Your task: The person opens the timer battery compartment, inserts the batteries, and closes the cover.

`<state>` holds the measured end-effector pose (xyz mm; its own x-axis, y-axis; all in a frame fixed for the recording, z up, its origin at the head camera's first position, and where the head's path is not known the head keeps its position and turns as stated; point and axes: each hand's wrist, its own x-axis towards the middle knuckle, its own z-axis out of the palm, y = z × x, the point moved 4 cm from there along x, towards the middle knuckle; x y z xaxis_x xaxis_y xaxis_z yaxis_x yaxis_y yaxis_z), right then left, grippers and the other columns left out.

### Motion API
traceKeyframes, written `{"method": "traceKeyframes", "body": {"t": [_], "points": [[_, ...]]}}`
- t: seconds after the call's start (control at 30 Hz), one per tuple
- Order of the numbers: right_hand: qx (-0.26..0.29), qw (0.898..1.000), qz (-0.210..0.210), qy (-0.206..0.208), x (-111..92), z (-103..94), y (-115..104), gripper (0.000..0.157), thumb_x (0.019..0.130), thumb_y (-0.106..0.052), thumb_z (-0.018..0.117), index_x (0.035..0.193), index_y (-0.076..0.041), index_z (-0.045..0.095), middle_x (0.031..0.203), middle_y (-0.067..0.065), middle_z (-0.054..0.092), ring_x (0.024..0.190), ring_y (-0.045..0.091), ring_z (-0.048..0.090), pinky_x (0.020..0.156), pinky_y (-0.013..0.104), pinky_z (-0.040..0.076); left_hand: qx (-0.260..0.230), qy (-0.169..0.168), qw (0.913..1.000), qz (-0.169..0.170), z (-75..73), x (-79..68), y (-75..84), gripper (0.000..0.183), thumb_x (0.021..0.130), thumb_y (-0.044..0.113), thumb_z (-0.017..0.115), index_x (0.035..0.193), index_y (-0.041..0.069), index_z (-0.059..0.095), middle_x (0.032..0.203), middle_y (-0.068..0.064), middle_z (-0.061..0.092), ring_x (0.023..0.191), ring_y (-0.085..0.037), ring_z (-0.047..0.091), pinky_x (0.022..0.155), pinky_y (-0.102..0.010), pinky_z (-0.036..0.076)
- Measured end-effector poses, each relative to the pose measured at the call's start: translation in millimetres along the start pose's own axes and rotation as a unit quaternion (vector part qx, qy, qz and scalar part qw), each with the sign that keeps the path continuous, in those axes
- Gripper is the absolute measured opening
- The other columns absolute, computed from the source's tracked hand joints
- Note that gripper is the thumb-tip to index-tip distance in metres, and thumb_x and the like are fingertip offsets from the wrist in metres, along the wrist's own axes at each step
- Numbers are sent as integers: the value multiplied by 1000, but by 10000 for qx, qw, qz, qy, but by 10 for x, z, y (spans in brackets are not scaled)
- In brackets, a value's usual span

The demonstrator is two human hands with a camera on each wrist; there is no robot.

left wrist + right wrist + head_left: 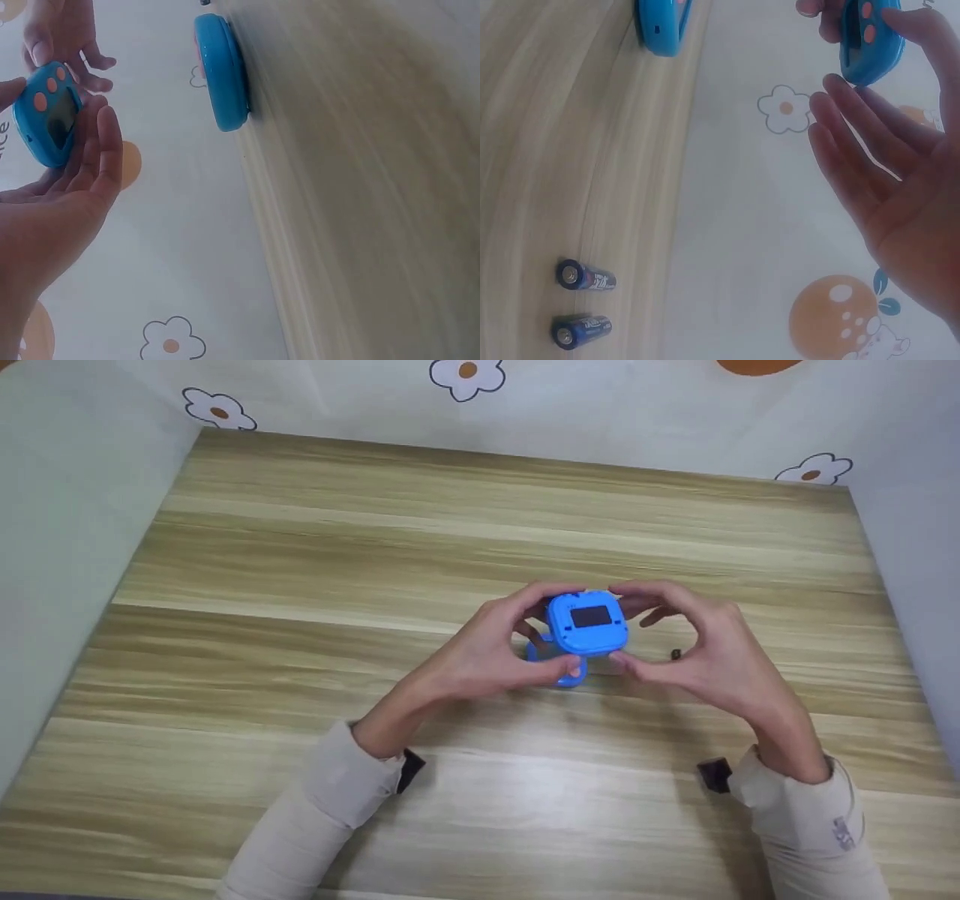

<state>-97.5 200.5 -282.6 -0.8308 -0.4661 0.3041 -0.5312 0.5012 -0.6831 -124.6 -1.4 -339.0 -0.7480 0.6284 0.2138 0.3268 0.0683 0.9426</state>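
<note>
A blue digital timer [589, 639] is held above the table between both hands. Its side toward the head camera has a dark rectangular area; the left wrist view shows a screen and round pink buttons on the other face. My left hand [487, 649] grips its left edge, thumb below and fingers above. On the right edge, my right hand [705, 649] has its thumb at the lower corner and its index finger at the upper one. A second blue rounded device [222, 71] stands on the table underneath, partly covered by the left hand and the timer in the head view.
Two blue batteries, one [585, 275] beside the other [583, 331], lie on the wood-grain table [300, 547] to the right of the devices. A white wall covering [337, 397] with printed flowers rises behind the table. Black wrist mounts [715, 775] show near the sleeves.
</note>
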Motion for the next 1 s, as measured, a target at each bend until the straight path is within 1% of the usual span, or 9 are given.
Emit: {"method": "traceKeyframes", "body": {"t": [0.17, 0.23, 0.3, 0.43, 0.53, 0.6, 0.67, 0.87, 1.0], "points": [[436, 9982, 275, 297, -29, -23, 123, 47, 77, 5, 79, 122, -3, 64, 97, 2, 73, 87, 18, 66, 83, 28, 51, -512, 310, 9982, 30, -31, -1, 8, 58, 87, 15, 74, 139, 7, 48, 123, -2, 60, 101, -17, 60, 81, -38, 53], [723, 9961, 354, 346, -36, -5, 190, 48, 79, 7, 76, 124, -4, 63, 98, 4, 72, 87, 20, 66, 83, 29, 52, -649, 528, 9965, 30, -30, 0, 11, 58, 86, 14, 76, 136, 5, 47, 118, -4, 62, 98, -19, 61, 79, -38, 54], [980, 9939, 410, 297, -40, 27, 243, 56, 79, 7, 76, 131, -7, 60, 102, 5, 71, 90, 22, 65, 83, 30, 53, -674, 740, 9950, 4, -21, 3, 12, 59, 85, 15, 78, 132, 4, 44, 111, -4, 64, 94, -20, 62, 77, -37, 54], [985, 9941, 443, 66, -44, 96, 282, 76, 76, -2, 83, 142, -19, 51, 114, 0, 67, 100, 21, 63, 82, 31, 52, -295, 889, 9956, 5, 16, 6, 29, 72, 82, 20, 82, 137, 8, 39, 99, -2, 64, 83, -19, 63, 72, -34, 54], [670, 9970, 375, -59, -50, 127, 290, 79, 74, -9, 87, 143, -21, 50, 116, -3, 66, 99, 17, 63, 84, 29, 51, 165, 800, 9967, 32, 38, 1, 50, 78, 80, 27, 83, 144, 13, 40, 93, 1, 63, 78, -14, 62, 69, -35, 54], [573, 9976, 345, -164, -57, 138, 302, 77, 74, -12, 87, 142, -21, 52, 115, -4, 66, 96, 15, 64, 84, 29, 51, 444, 732, 9963, 73, 44, -3, 62, 77, 78, 31, 84, 143, 14, 44, 90, 1, 61, 77, -12, 60, 69, -36, 54], [561, 9975, 320, -271, -64, 143, 316, 75, 74, -12, 87, 140, -19, 53, 115, -3, 66, 95, 16, 64, 85, 28, 50, 597, 698, 9957, 88, 40, -7, 64, 75, 77, 35, 85, 139, 15, 48, 93, 2, 60, 78, -12, 60, 67, -36, 54], [590, 9965, 277, -514, -64, 154, 324, 74, 74, -14, 87, 140, -20, 54, 123, -4, 64, 95, 16, 64, 86, 28, 50, 925, 689, 9932, 125, 38, -10, 56, 77, 75, 40, 85, 137, 13, 51, 124, 3, 54, 95, -11, 56, 73, -31, 55], [579, 9963, 278, -578, -66, 160, 324, 73, 75, -15, 86, 140, -21, 54, 126, -5, 63, 95, 15, 64, 83, 27, 51, 967, 674, 9928, 228, 49, -7, 61, 76, 75, 37, 86, 138, 12, 52, 124, 3, 53, 101, -12, 52, 75, -32, 55]]}}
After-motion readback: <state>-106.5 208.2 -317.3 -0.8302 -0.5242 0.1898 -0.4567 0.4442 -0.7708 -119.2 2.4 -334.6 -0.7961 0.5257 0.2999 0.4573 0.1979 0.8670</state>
